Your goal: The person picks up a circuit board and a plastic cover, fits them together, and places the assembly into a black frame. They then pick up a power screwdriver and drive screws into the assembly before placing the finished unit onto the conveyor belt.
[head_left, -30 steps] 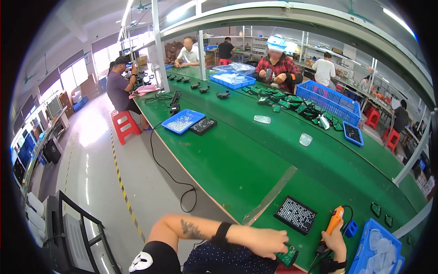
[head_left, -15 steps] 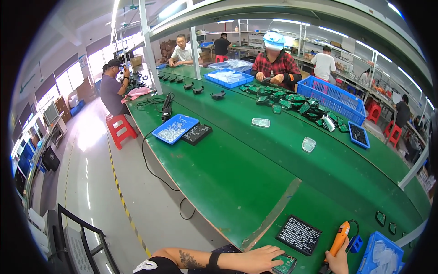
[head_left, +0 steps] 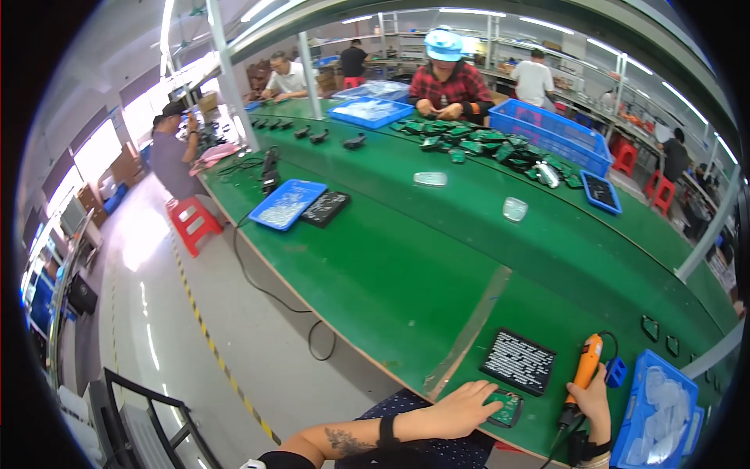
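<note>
My left hand lies low over the bench with its fingers stretched out and apart. Its fingertips touch the left side of a green circuit board in a dark frame, partly covering it. To the right, my right hand is wrapped around an orange electric screwdriver; its black end points down toward me, apart from the board. Just beyond the board lies a black tray with rows of small pale pieces. A blue bin of clear plastic covers stands right of my right hand.
Two clear covers lie mid-bench. Farther off are piled green boards, a blue crate and a co-worker in a red checked shirt. A blue tray stands left. A post rises at right.
My view has shifted, so the bench sits differently in the picture. My left hand stays at the circuit board, and my right hand still holds the screwdriver.
</note>
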Action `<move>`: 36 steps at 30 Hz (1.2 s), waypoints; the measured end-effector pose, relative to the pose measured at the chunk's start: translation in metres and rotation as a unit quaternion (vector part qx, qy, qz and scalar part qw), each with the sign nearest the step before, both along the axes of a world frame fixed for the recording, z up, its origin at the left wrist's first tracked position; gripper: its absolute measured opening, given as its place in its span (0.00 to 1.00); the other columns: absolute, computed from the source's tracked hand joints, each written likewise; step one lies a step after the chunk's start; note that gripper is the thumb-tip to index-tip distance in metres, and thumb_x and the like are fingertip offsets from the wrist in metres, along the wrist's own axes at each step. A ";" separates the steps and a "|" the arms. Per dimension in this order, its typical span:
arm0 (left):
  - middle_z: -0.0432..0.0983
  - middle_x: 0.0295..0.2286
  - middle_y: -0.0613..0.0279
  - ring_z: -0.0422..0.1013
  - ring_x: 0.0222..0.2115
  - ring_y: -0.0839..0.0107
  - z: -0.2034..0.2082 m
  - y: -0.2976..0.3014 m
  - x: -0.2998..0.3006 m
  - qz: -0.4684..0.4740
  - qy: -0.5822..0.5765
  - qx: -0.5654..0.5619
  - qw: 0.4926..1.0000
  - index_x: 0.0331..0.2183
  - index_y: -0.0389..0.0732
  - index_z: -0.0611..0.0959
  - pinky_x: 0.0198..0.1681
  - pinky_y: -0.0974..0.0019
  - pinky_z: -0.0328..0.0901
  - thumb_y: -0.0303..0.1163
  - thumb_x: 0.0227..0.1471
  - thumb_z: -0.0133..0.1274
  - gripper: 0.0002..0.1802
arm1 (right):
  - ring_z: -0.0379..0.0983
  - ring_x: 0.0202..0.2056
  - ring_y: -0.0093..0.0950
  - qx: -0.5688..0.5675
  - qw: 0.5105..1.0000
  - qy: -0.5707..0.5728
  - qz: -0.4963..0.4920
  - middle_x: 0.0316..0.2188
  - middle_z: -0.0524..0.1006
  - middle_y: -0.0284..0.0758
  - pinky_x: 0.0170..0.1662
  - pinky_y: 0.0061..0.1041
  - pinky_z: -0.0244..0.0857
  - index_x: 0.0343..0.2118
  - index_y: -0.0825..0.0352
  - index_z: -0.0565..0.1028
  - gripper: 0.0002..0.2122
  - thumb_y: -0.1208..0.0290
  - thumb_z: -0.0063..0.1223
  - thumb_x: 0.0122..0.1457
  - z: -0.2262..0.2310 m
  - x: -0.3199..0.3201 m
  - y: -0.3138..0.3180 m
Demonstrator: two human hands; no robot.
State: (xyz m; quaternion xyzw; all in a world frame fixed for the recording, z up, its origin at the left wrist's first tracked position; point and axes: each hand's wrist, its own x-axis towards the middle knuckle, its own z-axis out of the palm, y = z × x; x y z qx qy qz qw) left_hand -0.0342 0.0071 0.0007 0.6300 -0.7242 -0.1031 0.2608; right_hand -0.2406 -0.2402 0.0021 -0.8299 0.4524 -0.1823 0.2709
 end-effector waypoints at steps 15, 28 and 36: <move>0.60 0.48 0.47 0.59 0.48 0.53 0.010 0.011 0.030 -0.045 0.037 0.058 0.997 0.45 0.40 0.72 0.49 0.55 0.57 0.25 0.42 0.52 0.24 | 0.69 0.17 0.29 0.198 0.695 -0.671 -0.164 0.29 0.71 0.42 0.22 0.24 0.68 0.55 0.65 0.53 0.29 0.72 0.54 0.51 0.095 0.019 0.125; 0.63 0.46 0.51 0.60 0.45 0.54 0.014 -0.010 0.052 -0.068 0.103 0.096 0.988 0.41 0.44 0.77 0.47 0.55 0.56 0.29 0.39 0.56 0.22 | 0.57 0.15 0.19 -0.082 0.754 -0.650 -0.050 0.18 0.60 0.30 0.18 0.18 0.59 0.54 0.64 0.46 0.27 0.79 0.43 0.53 0.096 0.082 0.101; 0.64 0.45 0.54 0.60 0.44 0.56 0.006 -0.008 0.053 -0.060 0.120 0.093 0.987 0.40 0.45 0.78 0.45 0.57 0.56 0.30 0.37 0.56 0.21 | 0.56 0.15 0.18 -0.090 0.855 -0.511 -0.020 0.17 0.60 0.29 0.19 0.17 0.54 0.50 0.65 0.50 0.21 0.78 0.40 0.54 0.082 0.104 0.086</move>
